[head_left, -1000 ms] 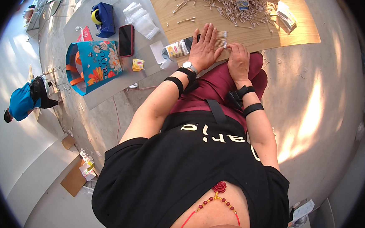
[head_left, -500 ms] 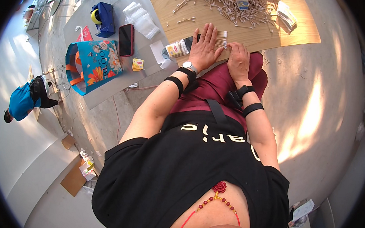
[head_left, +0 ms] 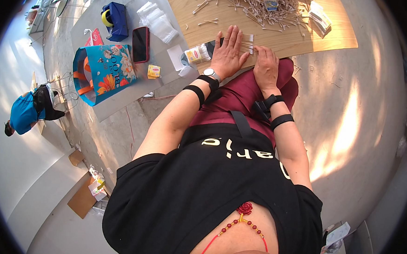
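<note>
Under my left hand (head_left: 226, 56) lies a row of cotton swabs (head_left: 247, 44), their white tips showing past its right side. That hand is flat, fingers stretched out, near the table's front edge. A small yellow-and-white packet (head_left: 197, 54) with swab tips along it sits left of the hand, beside a dark strip (head_left: 210, 48). My right hand (head_left: 266, 71) rests at the table edge, fingers bent together, fingertips close to the right end of the swab row. Whatever its fingers may hold is hidden.
A big heap of loose swabs (head_left: 253, 5) covers the wooden table's (head_left: 329, 47) far part, with a stack of packets (head_left: 319, 18) right of it. On the left surface are a phone (head_left: 140, 45), blue tape dispenser (head_left: 118, 23), clear bags (head_left: 157, 22) and floral bag (head_left: 106, 72).
Fingers of my right hand have shifted very slightly at the ends of the swabs. My left hand stays flat in the same place.
</note>
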`<state>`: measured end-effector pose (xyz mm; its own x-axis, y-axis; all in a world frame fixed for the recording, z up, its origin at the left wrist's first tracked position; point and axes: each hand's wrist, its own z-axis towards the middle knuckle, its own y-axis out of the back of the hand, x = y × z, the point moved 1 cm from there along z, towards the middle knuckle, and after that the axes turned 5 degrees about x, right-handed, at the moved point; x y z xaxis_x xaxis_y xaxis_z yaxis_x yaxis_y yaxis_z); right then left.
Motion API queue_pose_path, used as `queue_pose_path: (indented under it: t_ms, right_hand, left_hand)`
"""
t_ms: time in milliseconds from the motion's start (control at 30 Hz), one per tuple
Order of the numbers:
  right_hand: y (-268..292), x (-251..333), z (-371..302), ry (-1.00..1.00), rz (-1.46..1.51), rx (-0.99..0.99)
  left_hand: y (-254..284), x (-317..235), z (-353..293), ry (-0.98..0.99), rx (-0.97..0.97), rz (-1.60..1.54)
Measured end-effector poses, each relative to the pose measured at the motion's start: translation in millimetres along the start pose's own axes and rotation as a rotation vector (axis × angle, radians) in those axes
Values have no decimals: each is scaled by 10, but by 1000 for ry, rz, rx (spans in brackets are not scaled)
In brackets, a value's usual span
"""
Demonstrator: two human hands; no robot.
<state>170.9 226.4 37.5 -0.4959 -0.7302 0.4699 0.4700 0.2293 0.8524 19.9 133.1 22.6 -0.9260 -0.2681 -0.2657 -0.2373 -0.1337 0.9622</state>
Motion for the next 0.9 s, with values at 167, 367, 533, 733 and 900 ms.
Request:
queue_pose_path:
  t_ms: [167,367,533,733,900]
  right_hand:
    - [0,7,8,1,-18,18]
    - [-21,1,32,-12,-21,20]
    - [-37,19,70,-34,-44,37]
    - [-32,29,75,-26,-70,46]
    - [-56,8,78,-38,-77,50]
  left_hand:
    - [5,1,-1,3,4,3]
    - [5,0,1,1,1,-3]
    - [12,-6,-1,-3,-2,-16]
    - [8,3,-3,-2,4,-20]
    - [14,0,0,-2,3,-21]
